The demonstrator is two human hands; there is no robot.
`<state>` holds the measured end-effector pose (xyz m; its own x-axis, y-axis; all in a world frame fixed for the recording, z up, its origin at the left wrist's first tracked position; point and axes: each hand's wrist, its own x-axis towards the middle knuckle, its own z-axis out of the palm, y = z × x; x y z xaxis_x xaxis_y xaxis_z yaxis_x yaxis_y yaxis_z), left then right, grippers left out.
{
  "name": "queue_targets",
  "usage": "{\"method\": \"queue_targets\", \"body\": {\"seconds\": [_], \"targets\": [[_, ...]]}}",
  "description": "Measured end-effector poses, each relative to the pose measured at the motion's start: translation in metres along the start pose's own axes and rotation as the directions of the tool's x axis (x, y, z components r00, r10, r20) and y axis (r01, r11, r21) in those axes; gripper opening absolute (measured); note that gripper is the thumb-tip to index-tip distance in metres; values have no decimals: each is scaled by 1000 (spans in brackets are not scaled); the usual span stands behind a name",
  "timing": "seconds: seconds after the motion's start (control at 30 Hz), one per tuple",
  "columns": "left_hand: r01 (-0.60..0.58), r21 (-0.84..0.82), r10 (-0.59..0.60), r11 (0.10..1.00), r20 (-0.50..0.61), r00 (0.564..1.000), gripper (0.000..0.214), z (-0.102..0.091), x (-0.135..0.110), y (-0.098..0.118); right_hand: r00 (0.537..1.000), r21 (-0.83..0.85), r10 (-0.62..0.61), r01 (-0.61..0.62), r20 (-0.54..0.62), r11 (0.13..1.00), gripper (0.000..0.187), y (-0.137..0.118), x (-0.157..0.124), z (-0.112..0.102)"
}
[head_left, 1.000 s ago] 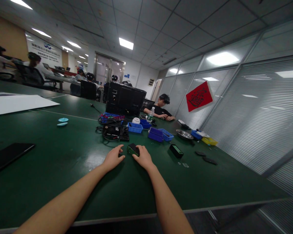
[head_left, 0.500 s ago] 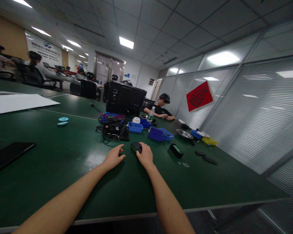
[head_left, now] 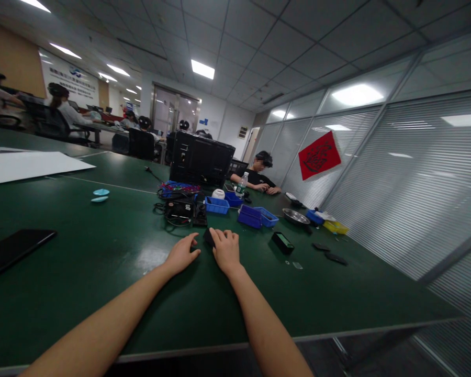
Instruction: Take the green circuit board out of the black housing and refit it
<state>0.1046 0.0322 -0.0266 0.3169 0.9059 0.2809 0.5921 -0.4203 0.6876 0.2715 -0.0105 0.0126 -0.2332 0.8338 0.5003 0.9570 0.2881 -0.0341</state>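
The left hand rested on the green desk with its fingers loosely bent and the thumb apart from them; it was half open and had nothing in it. The right hand lay on the right side of a small black block, its fingers stretched forward over it. The thumb was hidden, so I could not tell with certainty whether this hand gripped the block or only covered it.

The block was on the desk, well in from the near edge, just beside the left fingertips but apart from them. Beyond it, toward the far edge, stood a black device with cables, a light blue tray and a dark blue bin. A black box with a green top was to the right of the right hand, and two flat black pieces lay nearer the right edge, not far from a metal bowl and a yellow tray. Behind the bins, another person sat at the desk.
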Motion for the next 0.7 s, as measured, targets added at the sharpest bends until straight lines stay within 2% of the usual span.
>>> {"method": "queue_targets", "body": {"seconds": [0.37, 0.7], "targets": [[18, 2, -18, 1000, 10, 1000, 56, -2, -1, 3, 992, 57, -123, 121, 36, 991, 79, -1, 1, 1], [1, -6, -1, 1000, -1, 1000, 54, -2, -1, 4, 982, 83, -182, 177, 58, 981, 78, -6, 1, -6]]}}
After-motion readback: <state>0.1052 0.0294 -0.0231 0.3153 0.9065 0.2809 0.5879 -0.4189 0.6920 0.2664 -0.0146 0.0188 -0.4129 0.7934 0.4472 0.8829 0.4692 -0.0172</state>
